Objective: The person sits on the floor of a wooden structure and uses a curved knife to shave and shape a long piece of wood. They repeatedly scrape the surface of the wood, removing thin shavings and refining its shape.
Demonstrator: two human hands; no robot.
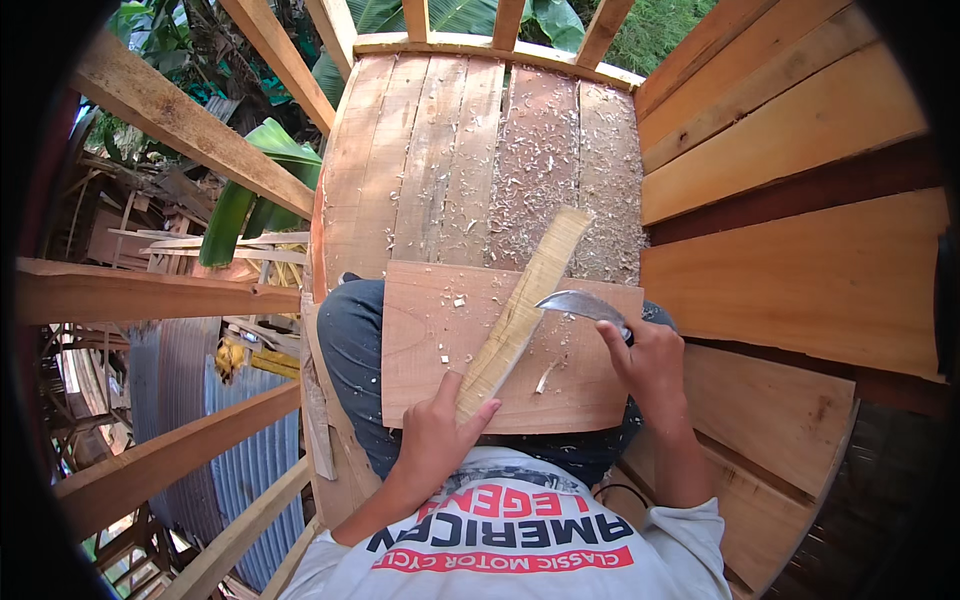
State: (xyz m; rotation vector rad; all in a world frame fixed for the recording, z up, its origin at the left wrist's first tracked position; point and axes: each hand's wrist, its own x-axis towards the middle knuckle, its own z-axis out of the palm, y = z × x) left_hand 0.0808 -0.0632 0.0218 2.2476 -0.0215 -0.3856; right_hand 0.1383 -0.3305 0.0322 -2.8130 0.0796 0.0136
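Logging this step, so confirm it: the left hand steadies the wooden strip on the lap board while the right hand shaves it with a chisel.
One thing is wrong: the head view shows the right hand holding a curved knife, not a chisel. The left hand does steady the wooden strip on the lap board.

White T-shirt (pixel 520 545), short sleeves ending above elbows, fabric loose and wrinkled at shoulders. Chest print: dark blue block lettering over red banner with white lettering, grey graphic above. Dark blue denim trousers (pixel 352 345), fine wood flecks on cloth. Forearms bare, no watch, no gloves. Left hand (pixel 437 432) and right hand (pixel 652 362) bare, no rings visible.
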